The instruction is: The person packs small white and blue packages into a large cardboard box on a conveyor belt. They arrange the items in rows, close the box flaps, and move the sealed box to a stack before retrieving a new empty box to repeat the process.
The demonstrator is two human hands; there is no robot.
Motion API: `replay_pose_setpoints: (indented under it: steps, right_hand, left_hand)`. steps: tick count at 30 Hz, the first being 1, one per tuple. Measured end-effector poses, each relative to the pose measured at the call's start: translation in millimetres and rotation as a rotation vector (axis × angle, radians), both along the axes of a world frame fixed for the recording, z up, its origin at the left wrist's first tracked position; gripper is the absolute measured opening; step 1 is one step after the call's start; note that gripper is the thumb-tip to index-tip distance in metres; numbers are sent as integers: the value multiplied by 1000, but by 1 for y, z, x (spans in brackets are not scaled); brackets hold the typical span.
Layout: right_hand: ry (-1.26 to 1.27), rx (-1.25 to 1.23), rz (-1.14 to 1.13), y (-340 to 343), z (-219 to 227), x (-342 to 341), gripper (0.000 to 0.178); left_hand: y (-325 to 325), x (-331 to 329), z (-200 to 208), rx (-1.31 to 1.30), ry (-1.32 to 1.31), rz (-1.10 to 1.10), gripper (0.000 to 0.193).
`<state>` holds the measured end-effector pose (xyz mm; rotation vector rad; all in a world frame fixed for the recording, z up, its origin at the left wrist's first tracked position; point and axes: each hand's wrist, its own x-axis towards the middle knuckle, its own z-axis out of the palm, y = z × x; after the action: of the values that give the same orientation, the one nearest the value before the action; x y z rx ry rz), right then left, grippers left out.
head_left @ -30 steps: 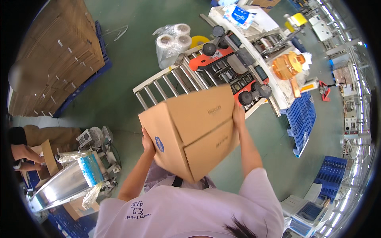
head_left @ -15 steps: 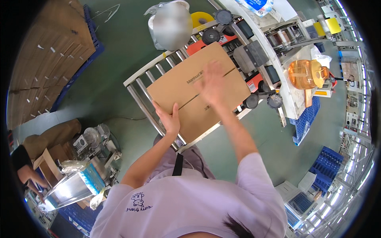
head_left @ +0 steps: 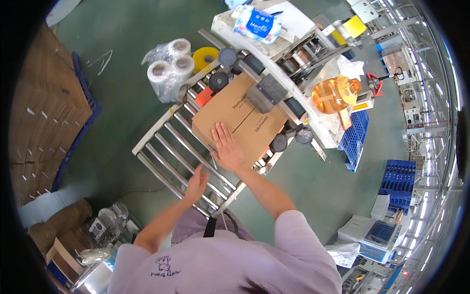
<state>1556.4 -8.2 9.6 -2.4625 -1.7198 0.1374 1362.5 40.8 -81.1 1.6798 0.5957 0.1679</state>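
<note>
A closed brown cardboard box (head_left: 235, 116) lies on the roller conveyor (head_left: 166, 142), its far right part beneath the grey plate of a sealing machine (head_left: 267, 93). Flat on the box's top, close to the edge nearest me, rests my right hand (head_left: 227, 151) with its fingers stretched out. My left hand (head_left: 197, 183) hovers at the bare near rollers, apart from the box. Its fingers are extended and hold nothing. A centre seam runs across the top of the box between its two flaps.
Wrapped clear tape rolls (head_left: 171, 68) and a yellow roll (head_left: 204, 58) sit beyond the conveyor. An orange jug (head_left: 330, 95) and a blue-white packet (head_left: 257, 23) stand on the machine's table. Stacked flat cartons (head_left: 49, 112) fill the left; a blue pallet (head_left: 355, 137) lies right.
The box has slid away from me, further into the sealing machine. My right hand has moved back to its near edge, and my left hand has come off the box.
</note>
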Motion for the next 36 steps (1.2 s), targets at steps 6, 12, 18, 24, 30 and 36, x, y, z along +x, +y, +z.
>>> replay_pose_setpoints:
  steps: [6,12,18,24,30,36]
  right_hand:
    - [-92,81,10,-9,-28,63,61]
    - [-576,-50,16,-26,-31,70,54]
    - [262,309,591,-123,-113,-147,40]
    - [359,-695,1078,-229,-221,-220,45]
    - [89,-1146,1022,-216,-232,-177,50]
    - [9,-1202,1059,-178,-215,-270,47]
  left_hand:
    - [-21,-144,-14,51,379,-67,22]
    - [-91,-290,-49,317,566,422,17]
    - [-286,-420,-66,-157,888,871,16]
    - [-479,-407,-55,-210,843,1278,23]
    - [-561,-393,-31,-142,774,1705,26]
    - [-662,-454,-32,-177,820,2253,19]
